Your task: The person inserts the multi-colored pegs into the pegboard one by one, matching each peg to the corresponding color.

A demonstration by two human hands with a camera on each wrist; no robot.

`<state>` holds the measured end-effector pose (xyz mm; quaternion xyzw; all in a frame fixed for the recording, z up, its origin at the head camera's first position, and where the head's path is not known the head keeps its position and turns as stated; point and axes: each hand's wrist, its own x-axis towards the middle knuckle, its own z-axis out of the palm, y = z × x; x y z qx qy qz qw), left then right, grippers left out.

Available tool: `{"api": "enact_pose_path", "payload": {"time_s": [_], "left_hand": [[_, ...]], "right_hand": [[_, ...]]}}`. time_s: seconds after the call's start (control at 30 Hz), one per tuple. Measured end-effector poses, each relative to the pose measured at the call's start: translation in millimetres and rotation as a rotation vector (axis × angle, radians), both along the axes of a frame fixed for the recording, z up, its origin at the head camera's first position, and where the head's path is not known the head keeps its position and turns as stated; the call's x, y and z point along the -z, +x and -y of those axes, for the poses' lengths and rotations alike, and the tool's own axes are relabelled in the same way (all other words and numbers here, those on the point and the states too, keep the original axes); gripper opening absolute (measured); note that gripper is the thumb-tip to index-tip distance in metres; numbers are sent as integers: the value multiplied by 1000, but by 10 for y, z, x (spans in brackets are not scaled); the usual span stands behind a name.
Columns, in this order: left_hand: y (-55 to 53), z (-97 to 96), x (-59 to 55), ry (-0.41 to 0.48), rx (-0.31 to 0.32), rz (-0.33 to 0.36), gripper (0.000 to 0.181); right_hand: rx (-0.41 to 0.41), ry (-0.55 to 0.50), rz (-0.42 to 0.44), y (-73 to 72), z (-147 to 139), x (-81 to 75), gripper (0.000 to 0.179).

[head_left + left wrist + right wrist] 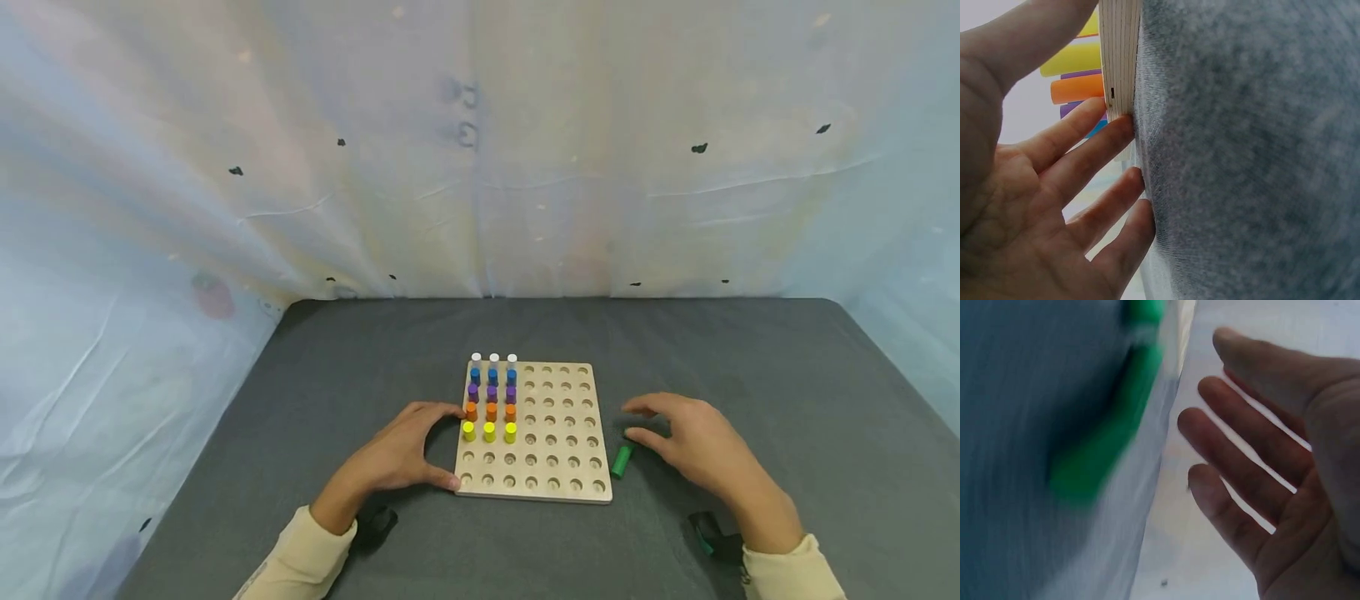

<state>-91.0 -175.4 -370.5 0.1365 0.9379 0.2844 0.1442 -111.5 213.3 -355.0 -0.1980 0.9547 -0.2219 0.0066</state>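
Note:
A wooden peg board [532, 492] lies on the dark cloth with rows of round holes. Its left columns hold white, blue, purple, orange [1077, 89] and yellow pegs [489, 432], three of each, standing upright. My left hand [401, 446] touches the board's left side, thumb at the near corner and fingertips farther up; in the left wrist view its fingers extend against the layered wooden edge [1121, 56]. Right of the board, a green peg [622, 461] lies on its side. My right hand [701, 437] hovers beside it, fingers apart and holding nothing. Green pegs [1138, 375] look blurred in the right wrist view.
The dark grey cloth [360, 358] covers the table. Pale printed sheets [555, 167] hang behind and at both sides. Dark wrist straps [375, 529] sit below each hand.

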Motion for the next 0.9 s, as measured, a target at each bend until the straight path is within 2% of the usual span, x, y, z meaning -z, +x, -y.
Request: {"api": "enact_pose_path", "payload": {"time_s": [0.1,0.27,0.4,0.6,0.73,0.9], "left_hand": [[-11,-11,4,-7,-8,18,88],[-21,-29,8,-22,-18,41,89],[-11,-28,5,-32,-28,34,89],[-13,-22,-8,-31,-28,40,89],[-5,-26,-12,-22,-31,45,89],[-2,-21,-8,-16,-29,37,89]], "right_hand": [[-7,27,25,-27,-199,-1,35],[-39,47,124,-52,-390,37,43],[-62,45,157,-85,-417,82,48],[-52,71,190,-98,-438,72,50],[-44,90,238,-95,-483,99,48],[-40,99,241,-111,-500,118,40]]}}
